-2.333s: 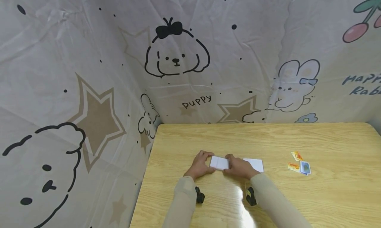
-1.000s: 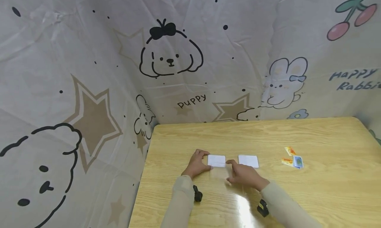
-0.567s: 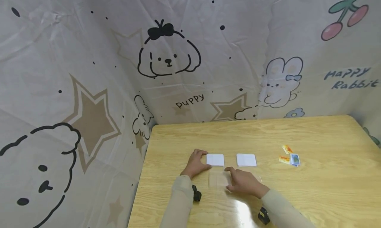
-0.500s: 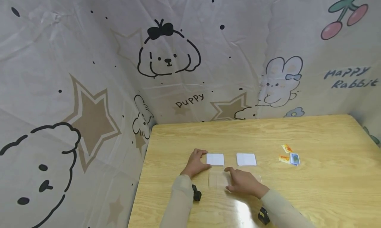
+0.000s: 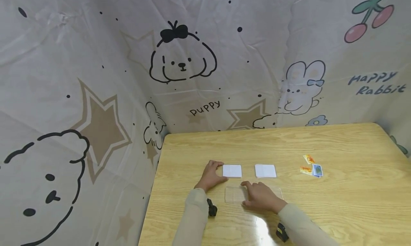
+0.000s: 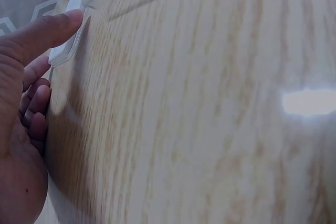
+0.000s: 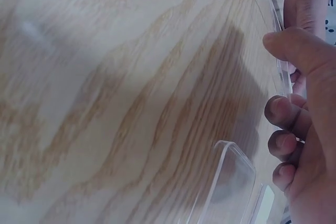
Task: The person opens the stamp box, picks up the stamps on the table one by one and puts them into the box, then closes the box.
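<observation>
My left hand (image 5: 211, 176) grips the left end of a white card stack (image 5: 232, 171) between thumb and fingers. In the left wrist view the thumb (image 6: 63, 24) lies against the edge of the white stack (image 6: 62, 56). A second white stack (image 5: 265, 171) lies flat to its right. In front of both stacks is a clear plastic case (image 5: 233, 195), long and low on the table. My right hand (image 5: 261, 196) spans the case's middle, thumb and index finger at its two long edges. In the right wrist view, part of the clear case (image 7: 231, 171) shows below the curled fingers; the contact is partly hidden.
Several small picture cards (image 5: 317, 170) lie in a loose group to the right on the wooden table (image 5: 353, 203). Black wrist devices (image 5: 212, 207) sit under both forearms. A patterned cloth (image 5: 189, 106) hangs behind the table and along its left side.
My right hand has left the white stack's right end and drawn the clear case toward me, baring the second stack. Over the last half second both hands have barely moved.
</observation>
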Demonstrator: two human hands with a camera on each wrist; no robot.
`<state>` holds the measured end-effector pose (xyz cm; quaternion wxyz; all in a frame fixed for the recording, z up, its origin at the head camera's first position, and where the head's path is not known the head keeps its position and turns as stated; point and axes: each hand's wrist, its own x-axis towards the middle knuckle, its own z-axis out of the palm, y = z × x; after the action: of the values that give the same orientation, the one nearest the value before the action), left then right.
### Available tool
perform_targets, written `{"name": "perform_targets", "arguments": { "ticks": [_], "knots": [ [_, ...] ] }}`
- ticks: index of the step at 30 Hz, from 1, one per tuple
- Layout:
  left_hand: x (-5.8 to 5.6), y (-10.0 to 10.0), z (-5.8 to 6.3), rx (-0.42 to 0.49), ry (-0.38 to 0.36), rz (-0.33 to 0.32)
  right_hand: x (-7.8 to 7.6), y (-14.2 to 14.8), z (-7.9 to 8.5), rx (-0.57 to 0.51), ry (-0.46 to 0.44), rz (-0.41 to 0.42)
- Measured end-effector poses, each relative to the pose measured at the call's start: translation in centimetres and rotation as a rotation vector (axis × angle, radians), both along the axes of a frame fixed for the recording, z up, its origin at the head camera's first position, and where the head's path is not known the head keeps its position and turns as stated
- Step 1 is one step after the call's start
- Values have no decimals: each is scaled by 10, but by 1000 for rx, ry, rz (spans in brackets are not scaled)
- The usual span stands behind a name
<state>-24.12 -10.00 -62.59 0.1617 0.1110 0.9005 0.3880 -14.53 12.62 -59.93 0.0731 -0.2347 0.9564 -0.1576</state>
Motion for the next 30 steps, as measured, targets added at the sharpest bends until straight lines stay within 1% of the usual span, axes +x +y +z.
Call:
{"name": "perform_targets", "arguments": {
  "ticks": [5,10,18,25,30],
  "knots": [
    [0,-1,-2,-2,15,-12,1,-5,4,2,-20,-7],
    [0,-2,-2,-3,23,-17,1,-9,2,2,-29,-8],
    [1,-3,-3,2,16,-15,-1,-17,-3,21,1,14],
    [2,-3,1,21,7,-12,0,-22,-3,21,9,5],
    [1,-3,1,27,3,-13,0,-24,-5,22,7,2]
  ]
}}
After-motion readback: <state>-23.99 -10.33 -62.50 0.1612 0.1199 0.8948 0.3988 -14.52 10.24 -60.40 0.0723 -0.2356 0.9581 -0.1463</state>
